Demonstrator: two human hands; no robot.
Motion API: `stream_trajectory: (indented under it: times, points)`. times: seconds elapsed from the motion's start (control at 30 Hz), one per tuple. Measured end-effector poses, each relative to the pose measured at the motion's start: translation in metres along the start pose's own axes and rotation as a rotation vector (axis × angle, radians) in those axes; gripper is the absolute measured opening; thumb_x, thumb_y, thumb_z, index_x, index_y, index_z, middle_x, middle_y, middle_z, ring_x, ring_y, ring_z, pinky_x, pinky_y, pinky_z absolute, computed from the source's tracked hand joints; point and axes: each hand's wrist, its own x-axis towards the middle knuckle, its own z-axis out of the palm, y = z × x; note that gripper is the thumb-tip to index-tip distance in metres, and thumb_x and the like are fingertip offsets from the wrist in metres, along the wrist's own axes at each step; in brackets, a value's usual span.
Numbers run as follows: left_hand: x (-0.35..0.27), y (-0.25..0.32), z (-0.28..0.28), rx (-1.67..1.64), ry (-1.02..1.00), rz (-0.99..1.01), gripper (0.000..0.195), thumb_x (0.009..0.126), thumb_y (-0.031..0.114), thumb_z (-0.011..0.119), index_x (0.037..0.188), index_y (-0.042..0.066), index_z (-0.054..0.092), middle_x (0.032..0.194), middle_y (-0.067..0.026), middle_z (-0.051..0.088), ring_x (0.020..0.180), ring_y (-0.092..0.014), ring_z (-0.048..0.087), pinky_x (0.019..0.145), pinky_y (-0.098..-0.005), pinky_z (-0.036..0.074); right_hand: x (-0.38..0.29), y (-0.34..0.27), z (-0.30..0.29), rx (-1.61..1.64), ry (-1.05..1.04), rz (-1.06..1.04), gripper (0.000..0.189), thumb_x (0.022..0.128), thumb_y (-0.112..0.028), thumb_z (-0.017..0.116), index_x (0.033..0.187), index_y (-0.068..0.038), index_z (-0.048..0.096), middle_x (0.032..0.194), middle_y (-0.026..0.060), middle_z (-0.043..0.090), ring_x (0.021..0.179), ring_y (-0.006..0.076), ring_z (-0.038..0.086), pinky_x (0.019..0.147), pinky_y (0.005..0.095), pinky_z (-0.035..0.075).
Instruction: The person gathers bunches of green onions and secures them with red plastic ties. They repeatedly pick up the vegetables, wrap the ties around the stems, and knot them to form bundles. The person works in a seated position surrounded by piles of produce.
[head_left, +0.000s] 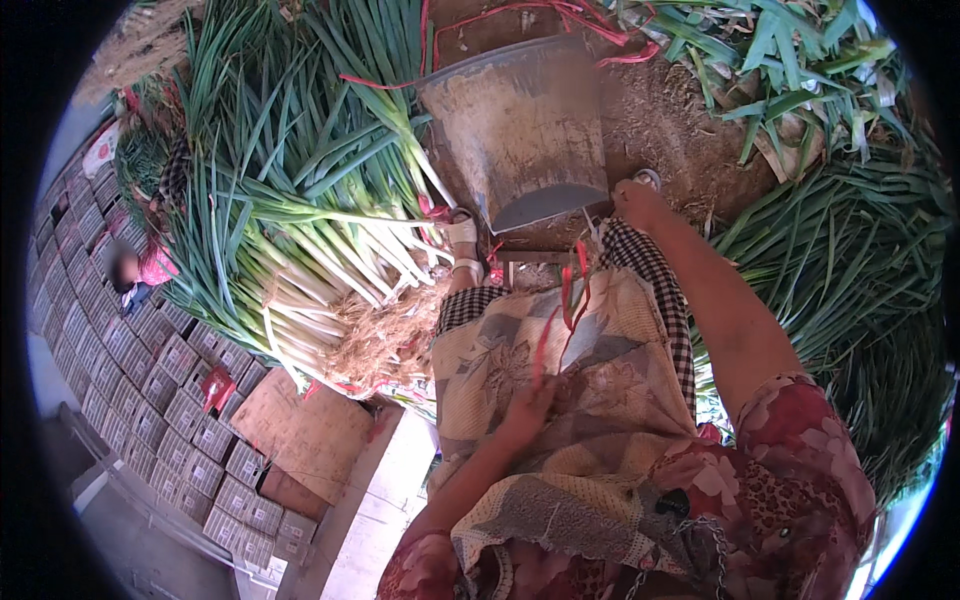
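Observation:
My left hand (531, 412) rests on the patchwork apron (480, 367) over my lap, fingers closed on a red plastic strip (546, 345). More red strip rises beside it. My right hand (637, 204) is stretched forward past my right knee, close to my shoe, with its fingers curled. A thin pale pointed thing (590, 223) shows just beside it; whether I hold it is not clear. Between my feet stands a worn, curved bucket-like vessel (517, 135). Scallion-like green onions (330, 255) lie piled at my left, white stalks and roots towards me.
Loose green leaves (795, 60) lie at the upper right, with a large heap of long greens (847, 262) below. Red strips (525, 9) trail on the earth floor. Stacked cartons (165, 390), a wooden board (307, 427) and another person (146, 266) are at the left.

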Motion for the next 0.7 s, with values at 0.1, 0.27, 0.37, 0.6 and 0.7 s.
stream_trajectory:
  times: [0.1,0.27,0.37,0.6,0.7]
  points:
    - [-0.018,0.011,-0.027,-0.284,0.150,-0.030,0.037,0.090,0.034,0.036,0.109,0.004,0.047,0.078,-0.0066,0.057,0.067,-0.015,0.055,0.060,-0.0278,0.044,-0.001,0.031,-0.018,0.123,0.298,0.278,0.030,0.078,-0.021,0.049,0.102,-0.003,0.056,0.088,0.0190,0.059,0.089,0.0344,0.055,0.077,0.0414,0.043]
    - [-0.016,0.010,-0.090,-0.476,0.581,0.009,0.049,0.090,0.046,0.027,0.098,0.001,0.046,0.077,-0.0110,0.058,0.067,-0.020,0.057,0.063,-0.0301,0.047,-0.012,0.100,-0.035,-0.098,0.311,0.210,0.037,0.079,-0.025,0.050,0.109,-0.005,0.051,0.094,0.0178,0.059,0.091,0.0331,0.055,0.078,0.0401,0.043]
    - [-0.003,0.026,-0.096,-0.602,0.490,0.068,0.054,0.089,0.049,0.026,0.096,0.001,0.048,0.079,-0.0127,0.058,0.071,-0.022,0.057,0.067,-0.0321,0.046,-0.012,0.085,-0.047,-0.036,0.234,0.278,0.037,0.079,-0.026,0.051,0.109,-0.004,0.050,0.097,0.0174,0.058,0.092,0.0322,0.055,0.078,0.0390,0.043]
    - [0.041,0.031,-0.078,-0.689,0.196,0.013,0.054,0.089,0.048,0.026,0.094,-0.001,0.050,0.080,-0.0132,0.058,0.077,-0.023,0.056,0.071,-0.0328,0.045,0.037,0.029,-0.036,0.279,-0.057,0.144,0.056,0.077,-0.038,0.056,0.119,-0.003,0.042,0.112,0.0217,0.050,0.104,0.0314,0.049,0.087,0.0356,0.039]
    - [0.067,0.028,-0.096,-0.491,0.200,0.056,0.050,0.089,0.045,0.030,0.093,-0.001,0.050,0.081,-0.0136,0.058,0.077,-0.023,0.056,0.070,-0.0329,0.044,0.057,-0.011,0.006,0.256,-0.048,-0.040,0.074,0.075,-0.044,0.057,0.126,0.002,0.028,0.125,0.0251,0.035,0.117,0.0345,0.034,0.096,0.0353,0.030]
